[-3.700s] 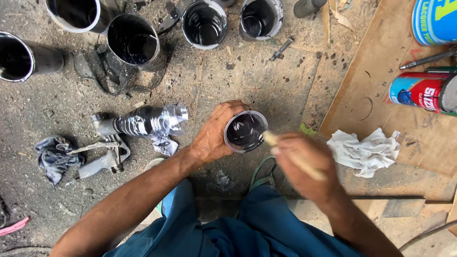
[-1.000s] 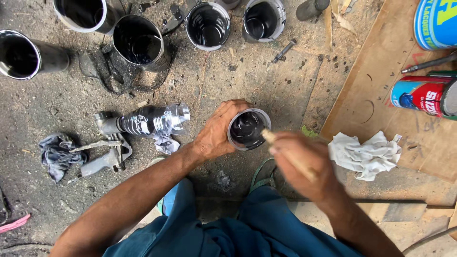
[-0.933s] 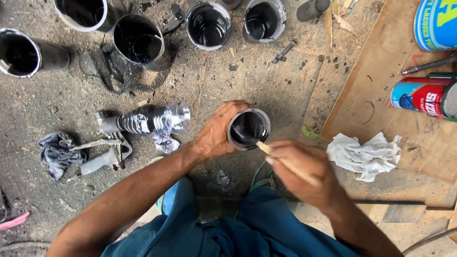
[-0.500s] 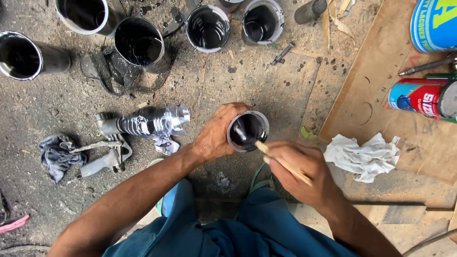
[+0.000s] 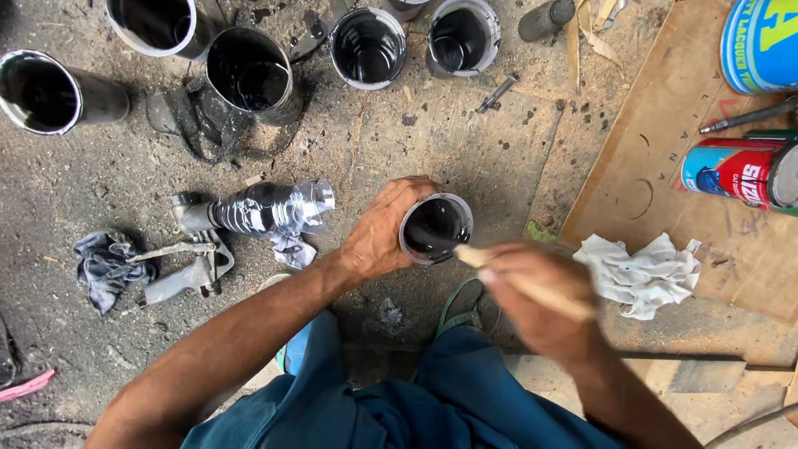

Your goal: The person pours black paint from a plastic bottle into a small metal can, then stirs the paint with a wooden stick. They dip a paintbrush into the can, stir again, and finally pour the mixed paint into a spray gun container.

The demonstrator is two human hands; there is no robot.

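Note:
My left hand (image 5: 381,234) grips the side of a small round can (image 5: 435,228) with dark liquid inside, held over the dirty concrete floor. My right hand (image 5: 536,299) is blurred and holds a pale wooden stick (image 5: 524,281) whose tip reaches into the can's mouth from the right. A spray gun (image 5: 249,216) with a foil-wrapped cup lies on the floor to the left of my left hand.
Several open tins of black liquid (image 5: 251,71) stand along the top. A white rag (image 5: 644,273) lies on a plywood sheet (image 5: 665,166) at right, near a red-and-blue can (image 5: 736,170) and a large blue tin (image 5: 761,41). A dark rag (image 5: 100,266) lies at left.
The right hand has shifted with the stick, its tip moving about in the can's mouth; the hand is now motion-blurred. The left hand keeps its hold on the can.

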